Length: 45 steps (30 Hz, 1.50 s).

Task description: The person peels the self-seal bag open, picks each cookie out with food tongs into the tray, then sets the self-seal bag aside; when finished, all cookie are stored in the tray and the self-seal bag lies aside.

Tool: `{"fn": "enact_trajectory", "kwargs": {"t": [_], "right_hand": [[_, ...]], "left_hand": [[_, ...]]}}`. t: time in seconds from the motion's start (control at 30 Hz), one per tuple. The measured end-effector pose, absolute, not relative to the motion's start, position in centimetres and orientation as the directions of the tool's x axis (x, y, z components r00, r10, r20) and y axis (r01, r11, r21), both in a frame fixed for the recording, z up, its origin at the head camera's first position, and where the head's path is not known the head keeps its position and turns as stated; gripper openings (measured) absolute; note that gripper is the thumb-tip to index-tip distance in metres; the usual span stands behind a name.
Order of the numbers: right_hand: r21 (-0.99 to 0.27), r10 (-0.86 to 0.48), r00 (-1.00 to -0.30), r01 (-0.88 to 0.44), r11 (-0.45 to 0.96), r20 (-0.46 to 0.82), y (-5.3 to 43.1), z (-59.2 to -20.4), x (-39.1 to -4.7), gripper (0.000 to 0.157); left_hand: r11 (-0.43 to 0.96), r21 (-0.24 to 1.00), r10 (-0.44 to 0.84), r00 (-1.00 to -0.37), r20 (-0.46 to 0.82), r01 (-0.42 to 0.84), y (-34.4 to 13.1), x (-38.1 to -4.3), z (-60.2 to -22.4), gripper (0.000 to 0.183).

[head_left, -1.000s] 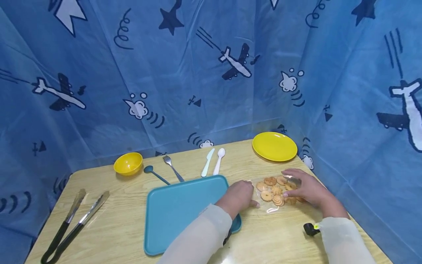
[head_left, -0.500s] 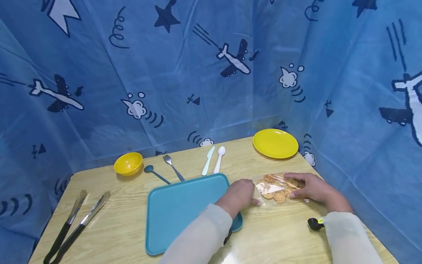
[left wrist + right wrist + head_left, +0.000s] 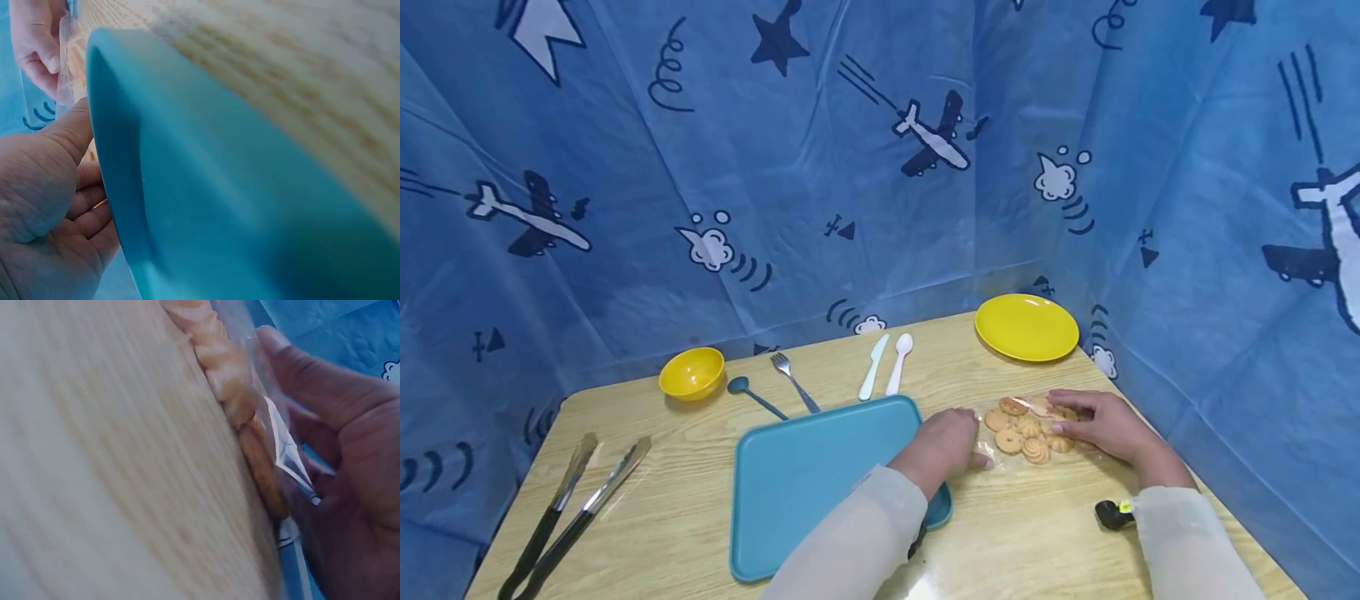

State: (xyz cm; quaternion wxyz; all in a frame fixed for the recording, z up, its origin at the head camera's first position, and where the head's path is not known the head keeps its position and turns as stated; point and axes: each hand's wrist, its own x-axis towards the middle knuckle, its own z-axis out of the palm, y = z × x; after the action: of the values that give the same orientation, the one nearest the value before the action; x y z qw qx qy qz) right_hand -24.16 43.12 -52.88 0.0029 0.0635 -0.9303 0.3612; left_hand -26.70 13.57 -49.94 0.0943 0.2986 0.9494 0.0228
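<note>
A clear plastic bag of cookies (image 3: 1027, 430) lies on the table between my two hands. My left hand (image 3: 943, 446) holds the bag's left end, thumb toward me and fingers on the far side. In the left wrist view, the left hand (image 3: 56, 194) has curled fingers beside the tray rim. My right hand (image 3: 1108, 425) grips the bag's right end with thumb and bent fingers. Seen from the right wrist, the right hand (image 3: 350, 444) curves around the shiny plastic, with cookies (image 3: 231, 381) inside against the tabletop.
A teal tray (image 3: 820, 483) sits under my left forearm. Black-handled tongs (image 3: 568, 517) lie at left. Along the back are a yellow bowl (image 3: 692, 373), teal spoon (image 3: 756, 397), fork (image 3: 795, 383), pale green knife (image 3: 873, 367), white spoon (image 3: 899, 364) and yellow plate (image 3: 1027, 327).
My right hand has shifted slightly right with its end of the bag. The plastic bunched with glare half a second ago and now lies flatter. My left hand has barely moved.
</note>
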Motion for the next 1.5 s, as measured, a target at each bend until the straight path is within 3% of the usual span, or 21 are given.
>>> {"fn": "enact_trajectory", "kwargs": {"t": [0.13,0.33,1.0,1.23,1.5], "right_hand": [[-0.699,-0.119,-0.991,-0.129,0.703,0.063,42.6,-52.2,-23.9,0.073],[-0.722,-0.195,-0.979,-0.096,0.685,-0.054,42.3,-51.6,-23.5,0.085],[-0.665,-0.154,-0.988,-0.128,0.735,0.020,42.9,-53.5,-24.6,0.017],[-0.700,-0.055,-0.997,-0.071,0.711,0.046,42.2,-53.3,-24.6,0.030],[-0.686,-0.001,-0.990,-0.098,0.721,0.141,41.9,-53.1,-24.6,0.019]], "left_hand": [[0.818,0.083,0.575,-0.799,-0.178,0.570,13.6,-26.6,-50.0,0.072],[0.818,0.076,0.574,-0.800,-0.174,0.571,13.7,-26.5,-49.9,0.074],[0.814,0.090,0.580,-0.794,-0.182,0.574,13.2,-26.8,-49.9,0.073],[0.801,0.062,0.597,-0.784,-0.169,0.596,13.3,-26.9,-49.9,0.070],[0.796,0.075,0.605,-0.782,-0.148,0.601,13.3,-26.7,-49.9,0.059]]}}
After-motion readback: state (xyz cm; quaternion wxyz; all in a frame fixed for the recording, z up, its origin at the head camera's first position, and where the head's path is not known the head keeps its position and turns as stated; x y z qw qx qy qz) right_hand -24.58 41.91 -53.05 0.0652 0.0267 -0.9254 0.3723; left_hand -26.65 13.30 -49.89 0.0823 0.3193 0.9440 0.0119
